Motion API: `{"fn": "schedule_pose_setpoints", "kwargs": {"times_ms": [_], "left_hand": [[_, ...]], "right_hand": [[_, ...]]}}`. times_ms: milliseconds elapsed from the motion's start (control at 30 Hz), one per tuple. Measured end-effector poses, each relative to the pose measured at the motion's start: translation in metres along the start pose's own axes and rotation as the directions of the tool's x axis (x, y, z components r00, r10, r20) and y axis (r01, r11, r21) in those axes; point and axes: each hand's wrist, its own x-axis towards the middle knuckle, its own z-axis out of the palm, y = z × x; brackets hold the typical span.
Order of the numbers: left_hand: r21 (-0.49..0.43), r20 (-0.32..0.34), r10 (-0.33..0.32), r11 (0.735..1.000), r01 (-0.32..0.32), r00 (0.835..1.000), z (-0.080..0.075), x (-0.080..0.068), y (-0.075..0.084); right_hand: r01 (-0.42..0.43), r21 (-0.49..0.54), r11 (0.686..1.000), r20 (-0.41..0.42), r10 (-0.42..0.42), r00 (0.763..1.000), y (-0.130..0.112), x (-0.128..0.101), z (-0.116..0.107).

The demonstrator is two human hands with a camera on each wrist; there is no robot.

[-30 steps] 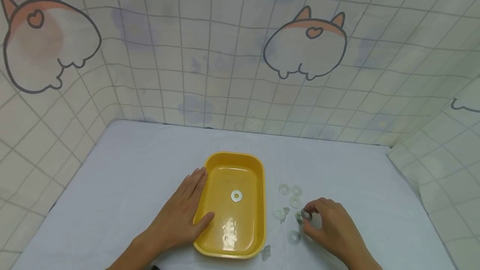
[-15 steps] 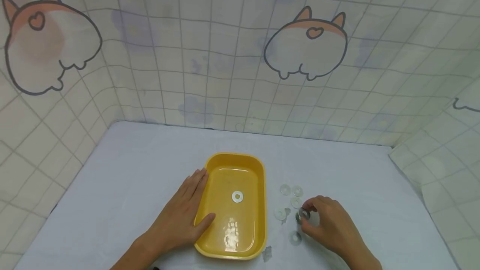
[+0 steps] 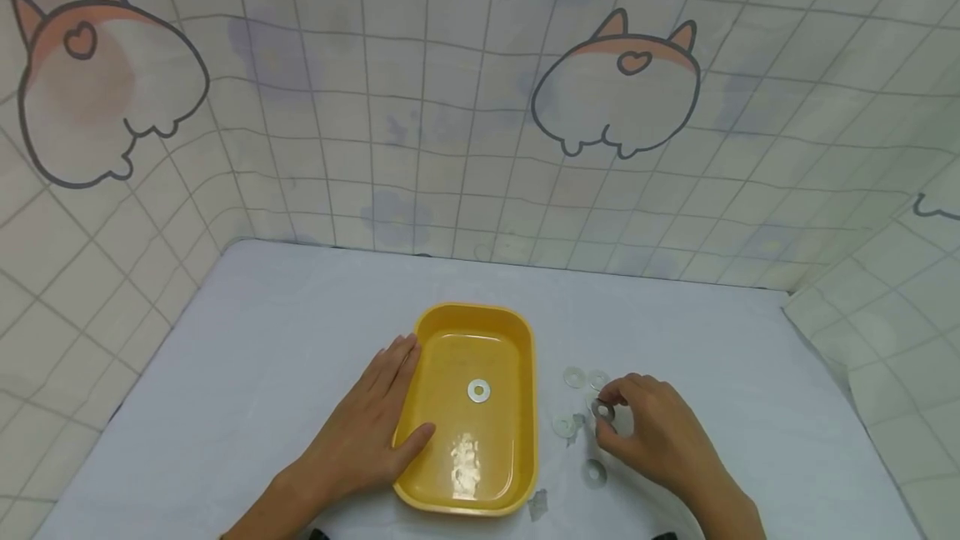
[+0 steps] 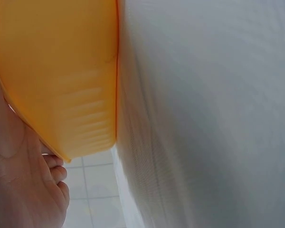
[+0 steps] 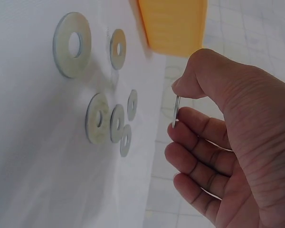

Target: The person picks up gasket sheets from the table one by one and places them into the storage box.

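Note:
A yellow plastic tray [image 3: 517,357] sits on the white cloth with one metal washer [image 3: 478,391] inside it. My left hand [image 3: 375,432] rests along the tray's left rim with straight fingers and the thumb over the rim; the left wrist view shows the tray's outer wall [image 4: 61,71] against my palm [image 4: 19,190]. To the right of the tray, my right hand [image 3: 613,425] pinches a washer [image 3: 603,412] on edge between thumb and index finger [image 5: 194,83], lifted just above the cloth. In the right wrist view this washer [image 5: 175,111] stands clear of the loose ones.
Several loose washers lie on the cloth right of the tray, among them one at the far side [image 3: 574,377], one beside the tray [image 3: 563,424] and one nearer me [image 3: 594,473]. A tiled curtain [image 3: 450,107] with cartoon prints walls in the table on three sides.
My right hand has lifted its washer off the pile and drawn it slightly up and to the left. The left hand and the tray have stayed put.

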Motion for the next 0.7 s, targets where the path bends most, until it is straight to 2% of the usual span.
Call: {"fn": "schedule_pose_setpoints", "kwargs": {"times_ms": [300,700], "left_hand": [[-0.007,0.012,-0.014,1.000,0.014,1.000,0.001,0.001,0.000],[-0.007,0.006,-0.010,1.000,0.010,1.000,0.001,0.000,0.000]], "right_hand": [[0.077,-0.006,0.997,-0.052,-0.077,0.996,-0.003,0.007,0.001],[0.035,0.002,0.999,0.007,-0.035,0.999,-0.013,0.017,-0.001]]}}
